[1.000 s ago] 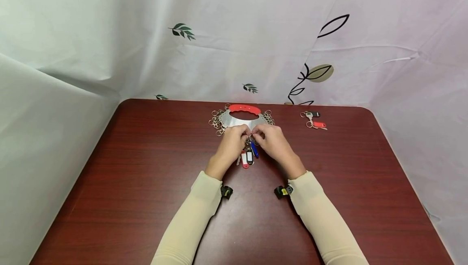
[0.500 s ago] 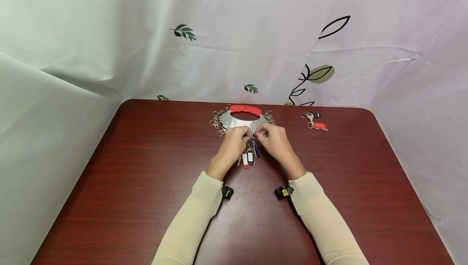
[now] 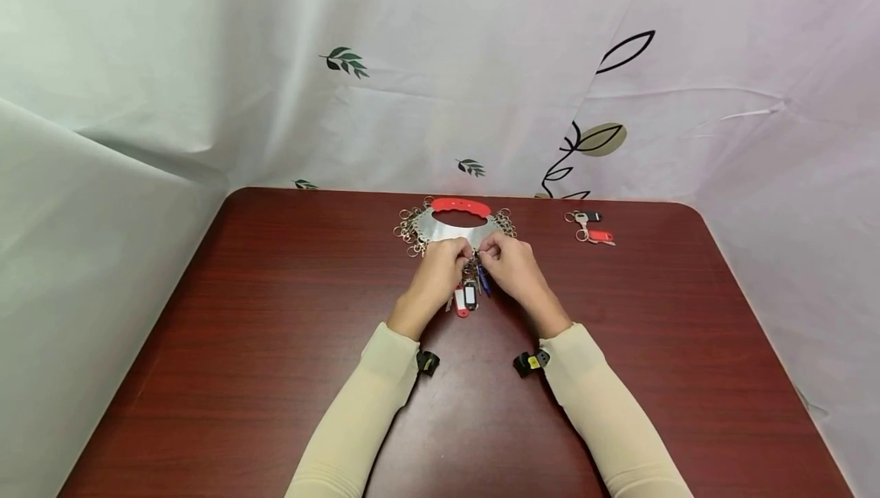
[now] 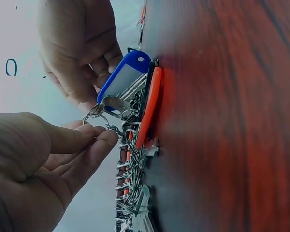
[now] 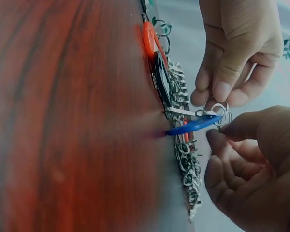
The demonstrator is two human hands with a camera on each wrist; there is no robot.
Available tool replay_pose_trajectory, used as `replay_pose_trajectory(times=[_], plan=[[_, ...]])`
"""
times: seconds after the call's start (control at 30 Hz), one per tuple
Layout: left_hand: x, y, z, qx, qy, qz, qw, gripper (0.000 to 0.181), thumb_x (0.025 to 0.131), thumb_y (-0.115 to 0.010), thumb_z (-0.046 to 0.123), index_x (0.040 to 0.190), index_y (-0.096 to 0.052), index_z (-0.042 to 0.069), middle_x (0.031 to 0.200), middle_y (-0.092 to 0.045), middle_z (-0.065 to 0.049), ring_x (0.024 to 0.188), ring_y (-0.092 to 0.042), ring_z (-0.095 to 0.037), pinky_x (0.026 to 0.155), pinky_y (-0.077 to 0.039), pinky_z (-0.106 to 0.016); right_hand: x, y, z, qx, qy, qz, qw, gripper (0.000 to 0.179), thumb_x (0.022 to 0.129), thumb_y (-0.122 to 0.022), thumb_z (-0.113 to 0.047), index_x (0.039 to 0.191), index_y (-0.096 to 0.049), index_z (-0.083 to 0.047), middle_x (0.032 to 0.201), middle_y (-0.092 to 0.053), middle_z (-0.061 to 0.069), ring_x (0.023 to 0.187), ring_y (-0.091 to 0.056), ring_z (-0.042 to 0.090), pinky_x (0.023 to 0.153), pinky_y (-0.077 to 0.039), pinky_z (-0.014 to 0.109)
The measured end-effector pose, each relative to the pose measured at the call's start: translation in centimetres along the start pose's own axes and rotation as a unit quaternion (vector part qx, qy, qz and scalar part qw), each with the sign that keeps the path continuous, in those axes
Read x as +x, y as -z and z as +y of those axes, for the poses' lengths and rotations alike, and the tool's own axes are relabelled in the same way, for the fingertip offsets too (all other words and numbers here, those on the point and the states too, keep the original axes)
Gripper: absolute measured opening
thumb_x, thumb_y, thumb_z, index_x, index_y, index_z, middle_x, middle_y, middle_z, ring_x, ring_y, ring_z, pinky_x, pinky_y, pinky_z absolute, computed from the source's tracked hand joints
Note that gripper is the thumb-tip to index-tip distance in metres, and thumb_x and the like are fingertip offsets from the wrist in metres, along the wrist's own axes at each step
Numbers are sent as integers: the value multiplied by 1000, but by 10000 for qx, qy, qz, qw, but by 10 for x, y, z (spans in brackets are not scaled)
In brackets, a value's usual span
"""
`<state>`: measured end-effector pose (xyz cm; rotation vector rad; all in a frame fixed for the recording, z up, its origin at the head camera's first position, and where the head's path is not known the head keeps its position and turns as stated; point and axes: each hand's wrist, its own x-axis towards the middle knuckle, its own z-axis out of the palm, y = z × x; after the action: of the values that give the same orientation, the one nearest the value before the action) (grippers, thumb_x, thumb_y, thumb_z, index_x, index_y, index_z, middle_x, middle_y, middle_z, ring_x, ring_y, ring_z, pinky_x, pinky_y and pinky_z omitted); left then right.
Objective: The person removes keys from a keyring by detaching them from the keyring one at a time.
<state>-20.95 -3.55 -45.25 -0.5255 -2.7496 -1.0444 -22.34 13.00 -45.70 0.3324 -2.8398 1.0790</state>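
Note:
In the head view my left hand and right hand meet at the near edge of a silver metal plate with a red handle. Between the fingertips is a small split key ring; my left thumb and fingers pinch one side, my right thumb and forefinger the other. From this ring hang a blue key tag and a silver key. Just below, a red key tag and a black key tag lie on the table. Fingertips partly hide the ring.
Several small rings and clips line both sides of the plate. To the right lie a key with a black tag and another with a red tag. The brown table ends at a white curtain behind.
My right hand shifted slightly right, then back a little toward the left hand. The blue tag has swung and turned edge-on. The left hand stays nearly in place.

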Motion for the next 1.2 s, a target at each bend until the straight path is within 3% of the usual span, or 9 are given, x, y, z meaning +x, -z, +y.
replay_pose_trajectory(times=[0.23, 0.4, 0.5, 0.6, 0.8, 0.97, 1.2], plan=[[1, 5, -2, 14, -70, 135, 9999, 14, 89, -68, -10, 87, -71, 4, 84, -73, -8, 82, -69, -24, 76, -57, -37, 2, 11, -3, -356, 436, -550, 9969, 20, 98, -64, -13, 115, -71, -6, 99, -75, 9, 86, -68, 23, 80, -56, 41], [2, 7, -3, -76, -53, 127, 9999, 13, 90, -67, -10, 89, -71, 3, 86, -73, -9, 83, -69, -24, 77, -57, -38, 10, 20, -6, -679, 1395, -763, 9849, 24, 99, -62, -8, 121, -72, -6, 120, -74, 12, 107, -69, 27, 95, -55, 45], [2, 7, -2, -100, -48, 140, 9998, 13, 91, -68, -9, 89, -71, 4, 86, -74, -9, 84, -69, -24, 77, -57, -38, 16, 24, -7, -995, 1975, -948, 9706, 21, 98, -62, -3, 115, -74, -7, 117, -74, 9, 111, -68, 26, 97, -54, 45], [1, 7, -1, -92, -69, 185, 9998, 11, 91, -69, -7, 88, -71, 4, 87, -74, -8, 85, -70, -24, 78, -57, -37, 19, 27, -7, -1264, 2286, -1042, 9596, 19, 96, -63, -1, 109, -75, -8, 110, -75, 6, 105, -69, 25, 92, -55, 43], [2, 5, 0, -130, -42, 138, 9998, 9, 92, -70, -5, 89, -71, 4, 90, -75, -9, 88, -71, -25, 79, -58, -37, 21, 29, -7, -1741, 2533, -1059, 9457, 15, 96, -66, -3, 105, -75, -10, 105, -74, 6, 104, -68, 26, 90, -56, 42], [3, 6, -1, -122, -15, 42, 9999, 8, 92, -70, -4, 90, -71, 4, 91, -76, -9, 88, -71, -24, 79, -58, -36, 21, 30, -9, -2155, 2774, -887, 9321, 12, 93, -70, -4, 97, -75, -14, 99, -73, 4, 94, -66, 26, 80, -56, 41], [5, 6, -2, -4, -49, -24, 10000, 8, 92, -70, -3, 91, -72, 5, 91, -76, -9, 89, -72, -24, 79, -58, -36, 23, 30, -10, -2477, 3154, -691, 9135, 9, 89, -76, -7, 91, -76, -15, 94, -74, 3, 88, -66, 25, 76, -56, 40]])
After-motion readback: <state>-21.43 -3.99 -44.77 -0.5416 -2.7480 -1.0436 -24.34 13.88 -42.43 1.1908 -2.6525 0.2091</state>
